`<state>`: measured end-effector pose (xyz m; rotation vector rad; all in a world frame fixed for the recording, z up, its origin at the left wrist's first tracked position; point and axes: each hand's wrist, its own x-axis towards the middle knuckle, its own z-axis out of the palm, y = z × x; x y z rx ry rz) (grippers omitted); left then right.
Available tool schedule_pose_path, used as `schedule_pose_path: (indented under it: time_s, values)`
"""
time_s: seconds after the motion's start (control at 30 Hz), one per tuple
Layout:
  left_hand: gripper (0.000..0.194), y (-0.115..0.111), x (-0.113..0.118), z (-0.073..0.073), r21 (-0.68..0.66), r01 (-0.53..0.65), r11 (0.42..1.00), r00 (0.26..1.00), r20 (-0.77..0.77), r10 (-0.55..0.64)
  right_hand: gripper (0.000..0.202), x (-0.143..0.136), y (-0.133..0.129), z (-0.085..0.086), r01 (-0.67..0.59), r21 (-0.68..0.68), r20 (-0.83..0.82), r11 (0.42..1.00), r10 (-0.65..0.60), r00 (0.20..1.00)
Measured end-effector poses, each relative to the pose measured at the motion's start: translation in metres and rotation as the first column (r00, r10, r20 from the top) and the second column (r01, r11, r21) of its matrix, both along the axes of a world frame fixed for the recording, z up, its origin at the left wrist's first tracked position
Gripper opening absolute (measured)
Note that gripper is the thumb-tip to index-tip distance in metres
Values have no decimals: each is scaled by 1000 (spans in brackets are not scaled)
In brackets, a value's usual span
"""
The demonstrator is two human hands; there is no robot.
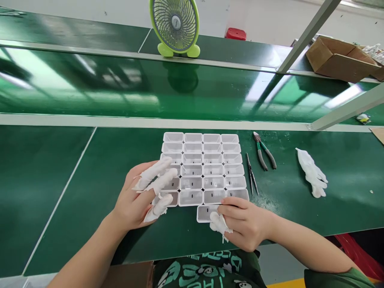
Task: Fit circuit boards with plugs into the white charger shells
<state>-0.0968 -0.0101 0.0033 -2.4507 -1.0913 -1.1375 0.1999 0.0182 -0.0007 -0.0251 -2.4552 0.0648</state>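
Bin grid (191, 204): in the head view, white plastic bins are standing on the green bench (90, 180) in six rows of four.
Lone bin (204, 214): is sitting just in front of the grid, outside the rows.
Right hand (247, 226): is gathering its fingers at the lone bin's right end; whether it is gripping the wall or a small piece, I cannot tell.
Left hand (141, 200): is hovering over the grid's left side, fingers spreading, grasping nothing visible.
Progress: small dark marks are showing in the lone bin and many bins of the front four rows; none are showing in the two rear rows. Provisionally, work is standing partway, the lone bin being in hand and the rear rows possibly remaining.
Tweezers (252, 176) and cutters (263, 153): are lying right of the grid, unused.
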Motion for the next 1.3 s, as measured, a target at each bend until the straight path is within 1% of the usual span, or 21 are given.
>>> schedule_pose_path:
  time_s: [0.17, 0.33, 0.4, 0.5, 0.6, 0.63, 0.7, 0.77, 0.83, 0.9, 1.07, 1.17, 1.3]
  values:
    - [60, -1, 0, -1, 16, 4, 1000, 1000, -17, -3, 33, -1, -3, -2, 23, 22, -13, 1000, -22, 1000]
    - [59, -1, -1, -1, 25, 19, 1000, 1000, -14, -18, 26, -3, -9, -6, 79, -17, -21, 997, -79, 997]
    - [50, -3, -1, -1, 5, 32, 999, 999, -25, -32, 26, -4, -11, -7, 88, -18, -26, 996, -89, 996]
    - [27, -7, 2, -3, -18, 66, 998, 997, -47, -67, 28, -5, -12, -8, 97, -16, -50, 995, -97, 994]
    - [13, -16, 10, -3, -33, 146, 989, 986, -79, -148, 28, -7, -12, -8, 94, -12, -85, 995, -95, 992]
    - [12, -19, 14, -3, -48, 179, 983, 980, -77, -182, 28, -8, -12, -8, 90, -13, -95, 996, -91, 991]
    - [22, -25, 21, -2, -91, 233, 968, 970, -40, -238, 29, -10, -12, -7, 82, -16, -117, 997, -83, 990]
    - [29, -28, 27, -3, -126, 258, 958, 966, 0, -260, 30, -11, -12, -7, 82, -14, -136, 997, -84, 987]
    - [32, -28, 29, -4, -127, 264, 956, 964, -1, -266, 29, -11, -12, -6, 86, -3, -142, 996, -85, 986]
    - [32, -26, 28, -6, -116, 255, 960, 964, -42, -262, 27, -10, -12, -6, 87, 0, -130, 996, -86, 988]
    - [24, -18, 23, -8, -108, 158, 981, 962, -205, -178, 27, -3, -11, -5, 88, -1, -111, 996, -88, 990]
    - [21, -17, 22, -8, -106, 146, 984, 959, -230, -167, 31, -1, -10, -5, 117, 28, -78, 993, -115, 990]
    - [20, -18, 23, -8, -106, 165, 981, 956, -228, -186, 30, -2, -8, -4, 150, 47, -59, 988, -148, 987]
